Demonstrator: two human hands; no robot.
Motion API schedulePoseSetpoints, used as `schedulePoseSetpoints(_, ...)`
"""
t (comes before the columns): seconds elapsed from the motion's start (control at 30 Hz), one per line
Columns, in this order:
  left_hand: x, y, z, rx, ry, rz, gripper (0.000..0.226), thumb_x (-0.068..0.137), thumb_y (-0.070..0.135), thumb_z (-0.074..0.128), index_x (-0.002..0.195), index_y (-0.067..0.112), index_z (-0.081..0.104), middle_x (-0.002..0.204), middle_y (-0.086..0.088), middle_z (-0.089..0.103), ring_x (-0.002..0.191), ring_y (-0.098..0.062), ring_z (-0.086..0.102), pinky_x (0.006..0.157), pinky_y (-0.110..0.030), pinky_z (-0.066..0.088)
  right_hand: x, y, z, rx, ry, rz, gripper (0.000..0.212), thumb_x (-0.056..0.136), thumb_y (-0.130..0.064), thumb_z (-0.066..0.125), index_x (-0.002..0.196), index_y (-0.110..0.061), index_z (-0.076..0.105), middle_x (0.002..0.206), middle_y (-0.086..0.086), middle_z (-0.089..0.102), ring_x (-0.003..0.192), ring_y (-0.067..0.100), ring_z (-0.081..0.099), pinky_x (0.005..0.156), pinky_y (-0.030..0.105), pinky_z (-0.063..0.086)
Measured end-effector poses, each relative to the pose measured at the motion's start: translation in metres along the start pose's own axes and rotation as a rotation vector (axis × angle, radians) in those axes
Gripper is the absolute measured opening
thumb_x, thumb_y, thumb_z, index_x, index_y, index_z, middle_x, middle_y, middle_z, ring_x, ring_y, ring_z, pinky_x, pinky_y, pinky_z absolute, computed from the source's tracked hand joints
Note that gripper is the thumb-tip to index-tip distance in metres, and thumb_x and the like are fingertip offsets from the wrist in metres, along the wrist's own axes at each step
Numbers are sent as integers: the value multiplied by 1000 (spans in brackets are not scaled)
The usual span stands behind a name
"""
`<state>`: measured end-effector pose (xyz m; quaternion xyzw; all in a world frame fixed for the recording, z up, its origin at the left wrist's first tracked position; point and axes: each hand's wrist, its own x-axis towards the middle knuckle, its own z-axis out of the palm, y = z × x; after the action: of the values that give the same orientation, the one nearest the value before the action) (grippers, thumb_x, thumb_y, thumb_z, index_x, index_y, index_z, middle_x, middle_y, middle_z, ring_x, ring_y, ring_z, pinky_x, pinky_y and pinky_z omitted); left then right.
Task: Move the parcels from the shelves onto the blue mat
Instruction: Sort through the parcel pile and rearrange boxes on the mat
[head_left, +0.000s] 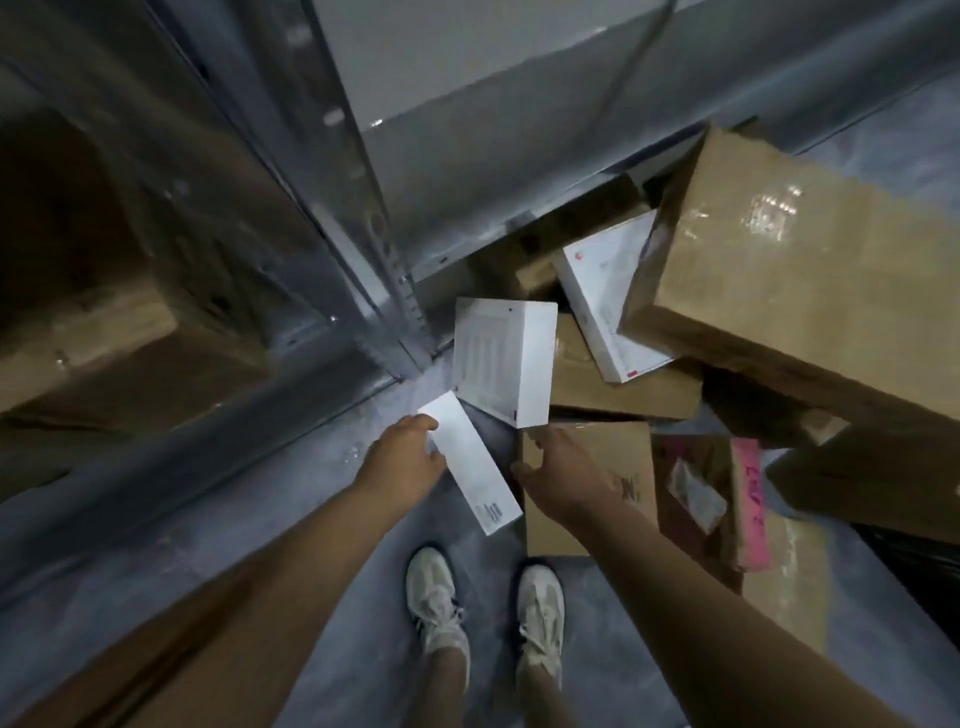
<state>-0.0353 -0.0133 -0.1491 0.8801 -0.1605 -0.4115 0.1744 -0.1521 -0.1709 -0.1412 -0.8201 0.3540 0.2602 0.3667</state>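
Work looks barely begun: the left hand (408, 457) pinches a slim white parcel (470, 465), the right hand (563, 475) clasps a brown carton (618, 457), many parcels (800, 270) remain piled right, and no blue mat shows.

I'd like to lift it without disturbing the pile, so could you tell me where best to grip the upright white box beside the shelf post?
Grip the white box across its narrow depth at the top corner nearest you, coming from above. It stands tilted on edge with its broad face toward the post, and that upper edge is clear. The brown carton crowds its right side, so a side approach looks harder.
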Motion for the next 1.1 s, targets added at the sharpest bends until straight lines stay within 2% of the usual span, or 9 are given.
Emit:
schedulePoseSetpoints(0.23, 78, -73, 132, -368, 10, -386, 36, 96, 9, 47, 132, 3, 46, 132, -19, 54, 117, -35, 55, 94, -36, 45, 103, 53, 114, 54, -143, 80, 46, 98, -28, 49, 140, -8, 42, 140, 16, 48, 125, 35, 50, 100, 38, 41)
schedulePoseSetpoints(0.33, 103, -95, 166, -609, 45, -475, 27, 98, 7, 41, 117, 11, 59, 128, -16, 59, 114, -31, 56, 92, -33, 44, 138, 72, 146, 173, -154, 105, 38, 104, -24, 37, 137, -8, 47, 135, 20, 53, 119, 37, 53, 92, 34, 41)
schedulePoseSetpoints(0.4, 116, -102, 180, -885, 72, -573, 22, 98, 14, 42, 101, 16, 64, 119, -11, 64, 105, -29, 60, 90, -40, 52, 152, 77, 160, 314, -180, 104, 42, 104, -37, 35, 135, -14, 51, 129, 17, 58, 113, 36, 56, 94, 39, 45)
schedulePoseSetpoints(0.53, 115, -94, 197, -1240, 28, -605, 15, 96, 32, 50, 104, 25, 61, 99, -7, 72, 91, -28, 69, 68, -46, 61, 156, 66, 169, 434, -257, 31, 62, 90, -67, 47, 135, -25, 47, 126, 2, 60, 108, 25, 60, 98, 49, 48)
schedulePoseSetpoints(0.67, 79, -82, 178, -1222, 48, -594, 11, 96, 27, 51, 93, 30, 61, 95, -2, 75, 87, -21, 72, 72, -44, 61, 124, 56, 155, 465, -174, 48, 82, 67, -59, 79, 129, -18, 47, 118, -2, 61, 104, 17, 62, 88, 39, 54)
schedulePoseSetpoints(0.8, 22, -58, 139, -1086, 32, -515, 15, 96, 20, 53, 102, 30, 64, 100, 0, 70, 94, -21, 68, 72, -34, 55, 69, 37, 122, 467, -85, 63, 83, 57, -47, 89, 121, -28, 41, 107, -15, 54, 95, 3, 55, 68, 20, 42)
schedulePoseSetpoints(0.97, -47, -5, 74, -905, -49, -290, 44, 87, -14, 47, 114, 15, 66, 102, 4, 62, 82, -3, 57, 60, -8, 48, -4, 15, 28, 446, -32, 48, 62, 65, -37, 89, 117, -20, 60, 109, -3, 69, 98, 18, 67, 84, 39, 57)
schedulePoseSetpoints(1.03, -81, 15, 44, -834, -83, -208, 48, 85, -18, 43, 113, 11, 69, 105, 0, 64, 85, -6, 59, 62, -4, 47, -39, 10, -25, 418, -53, 8, 42, 68, -38, 87, 99, -22, 63, 89, -8, 70, 80, 12, 69, 62, 20, 56)
schedulePoseSetpoints(1.1, -99, 27, 21, -765, -35, -182, 43, 87, -15, 43, 111, 6, 70, 107, -6, 67, 88, -16, 61, 61, -7, 44, -61, 7, -71, 405, -67, -7, 44, 67, -46, 85, 96, -26, 60, 85, -12, 67, 71, 4, 66, 51, 14, 49)
